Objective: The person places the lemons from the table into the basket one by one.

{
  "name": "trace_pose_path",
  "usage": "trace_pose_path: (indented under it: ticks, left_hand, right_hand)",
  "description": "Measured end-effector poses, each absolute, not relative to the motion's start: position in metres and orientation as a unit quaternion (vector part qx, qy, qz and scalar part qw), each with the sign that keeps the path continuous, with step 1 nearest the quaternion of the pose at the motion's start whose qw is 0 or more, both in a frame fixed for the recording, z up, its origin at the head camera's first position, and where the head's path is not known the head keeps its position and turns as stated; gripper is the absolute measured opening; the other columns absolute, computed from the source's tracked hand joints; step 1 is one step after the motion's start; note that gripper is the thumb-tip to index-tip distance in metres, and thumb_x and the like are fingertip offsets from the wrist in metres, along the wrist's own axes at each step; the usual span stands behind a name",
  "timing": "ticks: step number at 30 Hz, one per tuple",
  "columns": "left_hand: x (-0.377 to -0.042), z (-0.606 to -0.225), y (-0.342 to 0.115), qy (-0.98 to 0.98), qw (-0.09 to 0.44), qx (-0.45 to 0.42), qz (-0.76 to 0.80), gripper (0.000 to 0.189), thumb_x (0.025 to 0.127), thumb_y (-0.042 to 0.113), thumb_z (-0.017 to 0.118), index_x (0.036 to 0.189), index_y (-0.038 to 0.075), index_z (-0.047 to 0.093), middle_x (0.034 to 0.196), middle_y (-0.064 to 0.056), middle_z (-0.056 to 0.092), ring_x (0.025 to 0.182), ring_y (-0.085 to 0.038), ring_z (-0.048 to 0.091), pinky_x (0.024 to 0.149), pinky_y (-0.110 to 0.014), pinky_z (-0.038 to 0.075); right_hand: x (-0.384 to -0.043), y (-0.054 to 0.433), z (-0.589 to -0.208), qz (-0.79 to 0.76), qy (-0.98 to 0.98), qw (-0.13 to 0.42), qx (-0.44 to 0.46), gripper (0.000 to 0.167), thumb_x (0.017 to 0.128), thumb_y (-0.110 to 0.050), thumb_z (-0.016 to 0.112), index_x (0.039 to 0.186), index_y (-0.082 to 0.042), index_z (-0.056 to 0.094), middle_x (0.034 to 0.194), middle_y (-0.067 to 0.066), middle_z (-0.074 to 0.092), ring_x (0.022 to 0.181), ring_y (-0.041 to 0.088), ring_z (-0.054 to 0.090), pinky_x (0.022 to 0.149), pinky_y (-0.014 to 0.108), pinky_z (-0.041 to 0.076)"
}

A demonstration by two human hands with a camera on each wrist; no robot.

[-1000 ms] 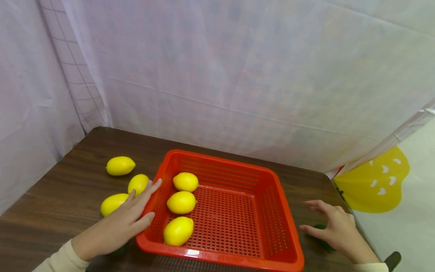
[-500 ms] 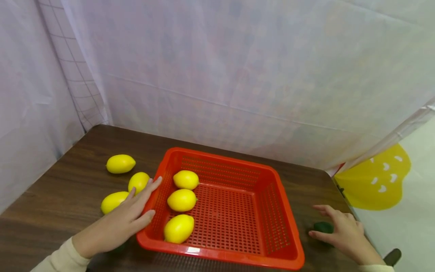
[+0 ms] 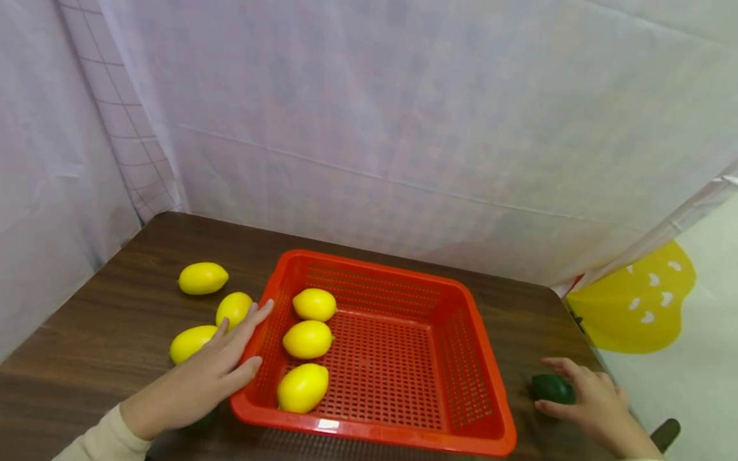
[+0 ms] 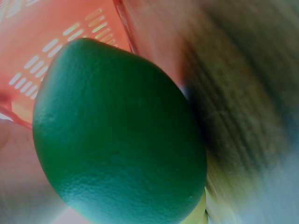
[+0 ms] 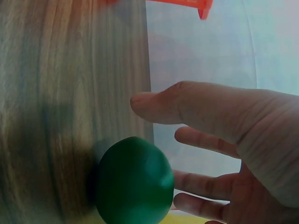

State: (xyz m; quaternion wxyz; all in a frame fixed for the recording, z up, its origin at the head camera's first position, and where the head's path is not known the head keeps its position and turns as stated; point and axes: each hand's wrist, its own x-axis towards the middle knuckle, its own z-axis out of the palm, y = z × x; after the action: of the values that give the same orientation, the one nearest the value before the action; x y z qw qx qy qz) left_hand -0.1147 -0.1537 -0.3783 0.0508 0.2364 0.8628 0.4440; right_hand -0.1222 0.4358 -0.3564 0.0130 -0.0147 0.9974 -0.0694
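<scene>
Three lemons [image 3: 307, 339] lie in a row inside the red basket [image 3: 369, 435], along its left wall, and three more lemons [image 3: 199, 278] are on the table [image 3: 127, 307] just left of it. What has changed is the right hand [image 3: 599, 406]: it has shifted a little outward, so the green fruit [image 3: 553, 388], on the table right of the basket, now shows better between thumb and fingers. This hand is spread and grips nothing; if a finger touches the fruit, I cannot tell. The left hand [image 3: 202, 384] stays with straight fingers on the basket's left rim. For the work, I judge the fruit is within reach but not yet taken
</scene>
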Motion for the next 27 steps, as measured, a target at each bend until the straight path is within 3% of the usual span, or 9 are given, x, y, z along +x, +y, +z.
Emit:
trace_pose_path:
  ticks: [5, 9, 21, 27]
  left_hand:
    - [-0.114, -0.378, -0.153, 0.862, 0.053, 0.233, 0.447, 0.068, 0.109, 0.038, 0.048, 0.167, 0.029, 0.013, 0.171, -0.012, 0.010, 0.156, -0.040, 0.007, 0.119, -0.070, 0.002]
    - [-0.114, -0.377, -0.153, 0.862, 0.055, 0.231, 0.449, 0.068, 0.109, 0.038, 0.048, 0.167, 0.029, 0.013, 0.171, -0.014, 0.010, 0.156, -0.042, 0.007, 0.119, -0.071, 0.002]
    - [-0.114, -0.376, -0.153, 0.862, 0.052, 0.235, 0.446, 0.068, 0.110, 0.037, 0.048, 0.167, 0.026, 0.013, 0.171, -0.011, 0.012, 0.156, -0.041, 0.008, 0.119, -0.071, 0.002]
    - [-0.113, -0.376, -0.153, 0.864, 0.055, 0.228, 0.445, 0.068, 0.110, 0.039, 0.047, 0.167, 0.030, 0.011, 0.171, -0.014, 0.012, 0.155, -0.044, 0.008, 0.117, -0.073, 0.003]
  right_hand:
    - [-0.126, 0.449, -0.362, -0.069, 0.997, 0.029, -0.001, 0.080, 0.077, -0.048, 0.088, 0.135, -0.001, 0.058, 0.128, 0.031, 0.063, 0.100, 0.054, 0.057, 0.068, 0.057, 0.037]
    - [-0.129, 0.457, -0.366, -0.067, 0.996, 0.062, 0.023, 0.083, 0.078, -0.051, 0.086, 0.136, 0.001, 0.057, 0.130, 0.035, 0.059, 0.101, 0.057, 0.056, 0.071, 0.060, 0.038]
    - [-0.123, 0.469, -0.367, -0.091, 0.988, 0.083, 0.095, 0.087, 0.086, -0.058, 0.076, 0.134, 0.010, 0.051, 0.118, 0.036, 0.063, 0.102, 0.052, 0.060, 0.077, 0.062, 0.037]
    - [-0.123, 0.470, -0.371, -0.110, 0.980, 0.124, 0.110, 0.094, 0.087, -0.065, 0.071, 0.139, 0.009, 0.044, 0.126, 0.037, 0.061, 0.105, 0.057, 0.060, 0.075, 0.060, 0.039]
